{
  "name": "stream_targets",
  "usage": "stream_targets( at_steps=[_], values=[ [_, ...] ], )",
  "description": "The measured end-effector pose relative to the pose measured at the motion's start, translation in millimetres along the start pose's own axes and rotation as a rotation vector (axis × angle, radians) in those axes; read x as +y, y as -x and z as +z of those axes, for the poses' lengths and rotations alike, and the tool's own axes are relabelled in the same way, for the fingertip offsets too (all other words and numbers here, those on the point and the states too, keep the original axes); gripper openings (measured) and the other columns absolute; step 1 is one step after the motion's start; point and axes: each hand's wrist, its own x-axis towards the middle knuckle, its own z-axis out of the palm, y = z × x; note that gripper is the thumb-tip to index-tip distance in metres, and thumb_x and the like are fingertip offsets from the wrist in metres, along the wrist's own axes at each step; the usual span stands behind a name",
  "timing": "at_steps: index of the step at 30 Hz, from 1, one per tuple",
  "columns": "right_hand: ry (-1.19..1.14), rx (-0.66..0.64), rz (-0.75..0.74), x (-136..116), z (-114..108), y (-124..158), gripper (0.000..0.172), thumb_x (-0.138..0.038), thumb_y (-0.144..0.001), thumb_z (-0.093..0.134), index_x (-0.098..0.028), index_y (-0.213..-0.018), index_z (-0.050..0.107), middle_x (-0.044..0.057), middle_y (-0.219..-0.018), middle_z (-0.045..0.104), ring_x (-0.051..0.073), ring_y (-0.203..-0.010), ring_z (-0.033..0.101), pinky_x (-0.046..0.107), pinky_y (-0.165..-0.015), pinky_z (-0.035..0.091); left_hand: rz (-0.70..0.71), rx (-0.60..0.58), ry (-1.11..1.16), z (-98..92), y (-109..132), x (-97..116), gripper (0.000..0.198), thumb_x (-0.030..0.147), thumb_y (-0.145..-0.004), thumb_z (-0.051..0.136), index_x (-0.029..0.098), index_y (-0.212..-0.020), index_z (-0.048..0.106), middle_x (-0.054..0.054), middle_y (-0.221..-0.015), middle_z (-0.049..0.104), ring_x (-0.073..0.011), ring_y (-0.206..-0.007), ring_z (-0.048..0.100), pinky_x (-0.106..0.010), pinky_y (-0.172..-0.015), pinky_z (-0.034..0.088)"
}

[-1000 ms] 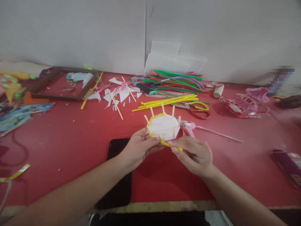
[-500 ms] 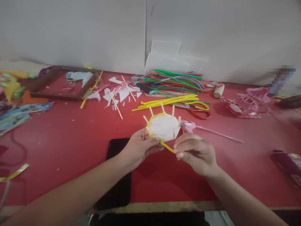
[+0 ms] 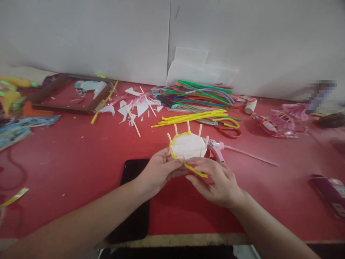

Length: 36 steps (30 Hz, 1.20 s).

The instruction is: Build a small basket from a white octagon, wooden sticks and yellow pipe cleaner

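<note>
A white flat disc (image 3: 187, 145) with several short wooden sticks standing around its edge is pinched at its near left side by my left hand (image 3: 161, 169), thumb on top. A yellow pipe cleaner (image 3: 199, 173) weaves around the sticks along the left rim. Its free end sticks out at the near side toward the right. My right hand (image 3: 217, 180) is beside this end, thumb and fingers apart, with the fingertips close to the disc's near edge and the yellow strand between them. Behind the disc lies a pink glue gun (image 3: 217, 149) with a clear glue stick.
Yellow pipe cleaners (image 3: 194, 117), scissors (image 3: 229, 131) and a multicoloured pipe cleaner pile (image 3: 199, 93) lie beyond the disc. White scraps (image 3: 141, 108) and a brown frame (image 3: 64, 108) are back left. A black phone-like slab (image 3: 134, 212) lies under my left forearm. Pink craft pieces (image 3: 283, 122) sit right.
My right hand has released the yellow pipe cleaner's end and moved left toward the disc, its fingers spreading. My left hand keeps its hold, with the disc slightly shifted.
</note>
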Motion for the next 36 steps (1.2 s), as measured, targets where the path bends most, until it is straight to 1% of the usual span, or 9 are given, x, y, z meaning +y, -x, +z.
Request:
stream_targets(
  at_steps=[3, 6, 12, 15, 21, 24, 27, 31, 36],
  values=[
    [0.068, -0.001, -0.078, 5.7, 2.4, 3.1, 0.016, -0.010, -0.087, 0.065, -0.021, -0.098, 0.061, 0.005, -0.097, 0.079, 0.017, -0.091, 0.076, 0.024, -0.075, 0.063, -0.032, -0.004, -0.026, 0.2, -0.4, -0.9, 0.033, 0.016, -0.070, 0.083, 0.012, -0.099, 0.070, -0.009, -0.092, 0.079, -0.0151, -0.075, 0.073, -0.024, -0.072, 0.060],
    [0.099, -0.013, -0.132, 8.3, 2.4, 4.5, 0.016, -0.009, -0.089, 0.062, -0.019, -0.101, 0.062, 0.007, -0.099, 0.079, 0.016, -0.086, 0.077, 0.024, -0.070, 0.062, -0.060, 0.022, -0.043, 1.1, -0.5, -0.8, 0.030, 0.012, -0.070, 0.080, 0.011, -0.098, 0.069, -0.009, -0.089, 0.079, -0.0137, -0.073, 0.073, -0.022, -0.070, 0.061],
    [0.171, -0.091, -0.106, 3.3, -1.6, -1.6, 0.011, -0.011, -0.090, 0.060, -0.021, -0.092, 0.061, 0.004, -0.096, 0.080, 0.014, -0.070, 0.075, 0.022, -0.058, 0.058, -0.079, 0.055, -0.052, 2.3, -1.3, -0.6, 0.027, 0.007, -0.067, 0.078, 0.011, -0.092, 0.069, -0.007, -0.084, 0.079, -0.0125, -0.064, 0.071, -0.022, -0.064, 0.061],
    [0.192, -0.121, -0.118, 2.8, -2.6, -3.5, 0.013, -0.009, -0.089, 0.060, -0.021, -0.088, 0.058, 0.003, -0.097, 0.080, 0.014, -0.069, 0.075, 0.023, -0.054, 0.056, -0.079, 0.041, -0.054, 1.5, -1.8, -1.4, 0.027, 0.006, -0.066, 0.079, 0.011, -0.091, 0.069, -0.006, -0.082, 0.078, -0.0119, -0.062, 0.071, -0.021, -0.063, 0.061],
    [0.122, 0.000, -0.170, 7.6, -1.4, 0.8, 0.013, -0.006, -0.086, 0.062, -0.018, -0.093, 0.062, 0.007, -0.095, 0.079, 0.017, -0.082, 0.076, 0.027, -0.069, 0.062, -0.099, 0.016, -0.009, 0.8, -0.3, 1.4, 0.021, 0.011, -0.070, 0.081, 0.011, -0.089, 0.072, -0.004, -0.080, 0.077, -0.0126, -0.071, 0.073, -0.021, -0.068, 0.062],
    [0.132, 0.024, -0.194, 8.3, -4.2, 1.0, 0.013, -0.007, -0.084, 0.063, -0.019, -0.089, 0.063, 0.007, -0.094, 0.080, 0.016, -0.076, 0.076, 0.028, -0.066, 0.062, -0.119, -0.004, -0.009, 1.7, 1.8, 3.2, 0.027, 0.013, -0.071, 0.083, 0.013, -0.096, 0.072, -0.005, -0.085, 0.078, -0.0126, -0.077, 0.074, -0.021, -0.072, 0.062],
    [0.130, 0.025, -0.204, 9.1, -7.8, 0.1, 0.015, -0.006, -0.083, 0.064, -0.020, -0.088, 0.062, 0.006, -0.092, 0.080, 0.017, -0.074, 0.076, 0.030, -0.064, 0.062, -0.142, -0.009, -0.047, 2.4, 3.8, 3.7, 0.031, 0.021, -0.069, 0.087, 0.014, -0.095, 0.072, -0.004, -0.082, 0.078, -0.0121, -0.071, 0.073, -0.022, -0.070, 0.062],
    [0.096, 0.030, -0.211, 10.6, -8.8, 0.7, 0.018, -0.004, -0.082, 0.066, -0.019, -0.090, 0.062, 0.007, -0.094, 0.080, 0.017, -0.077, 0.076, 0.031, -0.067, 0.064, -0.124, -0.018, -0.094, 0.9, 4.1, 2.5, 0.037, 0.027, -0.062, 0.091, 0.013, -0.090, 0.073, -0.005, -0.079, 0.078, -0.0122, -0.068, 0.073, -0.021, -0.068, 0.062],
    [0.042, 0.125, -0.214, 9.8, -8.7, 2.7, 0.023, -0.001, -0.080, 0.068, -0.019, -0.092, 0.062, 0.006, -0.094, 0.079, 0.015, -0.079, 0.076, 0.029, -0.073, 0.065, -0.078, -0.020, -0.092, -1.1, 1.7, 0.4, 0.037, 0.028, -0.059, 0.092, 0.011, -0.087, 0.074, -0.005, -0.076, 0.077, -0.0121, -0.066, 0.072, -0.020, -0.066, 0.062]
  ],
)
